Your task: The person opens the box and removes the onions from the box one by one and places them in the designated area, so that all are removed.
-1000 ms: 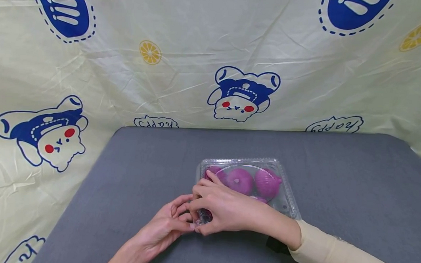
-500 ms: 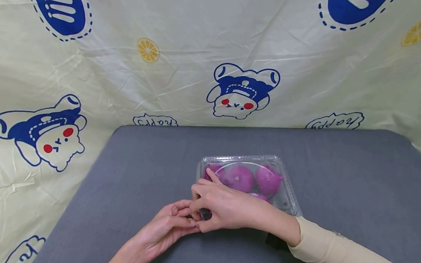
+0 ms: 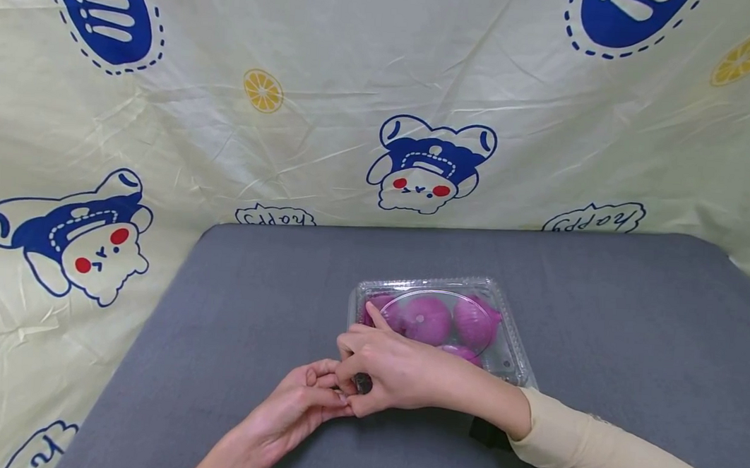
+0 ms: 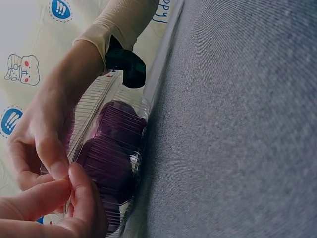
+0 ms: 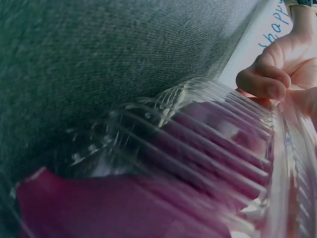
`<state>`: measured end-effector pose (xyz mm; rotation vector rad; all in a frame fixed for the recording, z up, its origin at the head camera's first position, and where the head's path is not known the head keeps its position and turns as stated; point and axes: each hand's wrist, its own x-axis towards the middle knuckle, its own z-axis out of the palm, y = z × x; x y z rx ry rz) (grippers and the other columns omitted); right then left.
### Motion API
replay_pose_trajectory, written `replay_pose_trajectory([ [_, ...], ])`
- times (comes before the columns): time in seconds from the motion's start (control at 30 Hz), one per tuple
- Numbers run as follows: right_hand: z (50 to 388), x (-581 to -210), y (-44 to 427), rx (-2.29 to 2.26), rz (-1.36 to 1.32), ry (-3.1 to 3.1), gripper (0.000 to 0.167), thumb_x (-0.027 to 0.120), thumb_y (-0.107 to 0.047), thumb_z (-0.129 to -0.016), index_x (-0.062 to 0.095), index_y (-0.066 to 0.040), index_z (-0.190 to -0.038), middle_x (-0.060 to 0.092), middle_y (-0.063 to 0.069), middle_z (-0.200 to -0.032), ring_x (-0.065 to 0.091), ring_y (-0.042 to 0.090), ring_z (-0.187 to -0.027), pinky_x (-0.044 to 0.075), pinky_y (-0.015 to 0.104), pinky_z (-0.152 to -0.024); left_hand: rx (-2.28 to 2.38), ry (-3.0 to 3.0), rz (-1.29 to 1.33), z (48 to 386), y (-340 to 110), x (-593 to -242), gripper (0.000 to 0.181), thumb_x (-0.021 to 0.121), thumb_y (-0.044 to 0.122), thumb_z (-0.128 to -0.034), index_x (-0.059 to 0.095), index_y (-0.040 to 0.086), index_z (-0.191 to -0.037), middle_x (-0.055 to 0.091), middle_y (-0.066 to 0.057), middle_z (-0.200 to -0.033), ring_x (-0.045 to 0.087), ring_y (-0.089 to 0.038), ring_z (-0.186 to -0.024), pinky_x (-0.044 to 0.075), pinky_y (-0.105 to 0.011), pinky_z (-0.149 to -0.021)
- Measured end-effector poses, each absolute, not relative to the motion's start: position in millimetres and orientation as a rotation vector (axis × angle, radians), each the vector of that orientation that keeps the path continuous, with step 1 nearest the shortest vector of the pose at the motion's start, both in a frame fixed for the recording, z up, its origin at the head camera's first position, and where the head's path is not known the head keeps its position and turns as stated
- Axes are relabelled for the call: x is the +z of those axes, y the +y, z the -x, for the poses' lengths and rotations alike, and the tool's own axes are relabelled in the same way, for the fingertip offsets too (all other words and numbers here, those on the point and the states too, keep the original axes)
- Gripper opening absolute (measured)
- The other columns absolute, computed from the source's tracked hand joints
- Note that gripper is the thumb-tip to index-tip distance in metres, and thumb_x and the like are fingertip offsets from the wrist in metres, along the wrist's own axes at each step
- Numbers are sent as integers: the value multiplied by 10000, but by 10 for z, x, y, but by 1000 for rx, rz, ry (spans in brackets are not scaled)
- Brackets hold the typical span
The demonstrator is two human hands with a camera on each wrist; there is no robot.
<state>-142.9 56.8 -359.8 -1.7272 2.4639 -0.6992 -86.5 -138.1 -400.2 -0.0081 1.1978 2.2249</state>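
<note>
A clear plastic clamshell box (image 3: 515,347) lies closed over on the grey table, with several purple onions (image 3: 428,320) inside it. At its near left corner my left hand (image 3: 296,403) pinches the rim between thumb and fingers. My right hand (image 3: 399,373) reaches across the lid, pinching the same corner with thumb and fingers, while one finger stretches out over the lid. In the left wrist view the fingertips of both hands meet at the rim (image 4: 74,156). The ribbed side wall (image 5: 198,148) fills much of the right wrist view. The exact grip on the corner is partly hidden.
Grey cloth (image 3: 270,285) covers the table on all sides of the box. Behind it hangs a pale curtain (image 3: 328,147) printed with cartoon figures. A dark device (image 4: 126,64) sits at the right wrist, beside the box.
Both hands stay at the same corner. The gap between my right thumb and fingers is a little narrower than a second ago. The box has hardly moved.
</note>
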Motion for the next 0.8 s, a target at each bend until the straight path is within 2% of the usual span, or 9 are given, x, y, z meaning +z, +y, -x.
replay_pose_trajectory([
  [0.6,1433,-3606,573,-861,1704,2406,208,789,-183,-720,595,-254,-710,452,-154,-745,434,-38,-837,123,654,-1097,2215,1249,22,845,-1379,-3978,339,543,-164,-859,482,-62,-1178,645,-107,-1011,611,-201,-922,508,-329,-865],
  [0.8,1444,-3570,589,-889,1633,2403,195,789,-183,-746,617,-274,-726,446,-171,-743,443,-42,-850,90,625,-1118,2193,1327,-2,861,-1381,-3947,477,572,-106,-879,385,-49,-1314,669,-82,-965,619,-202,-888,518,-345,-864],
])
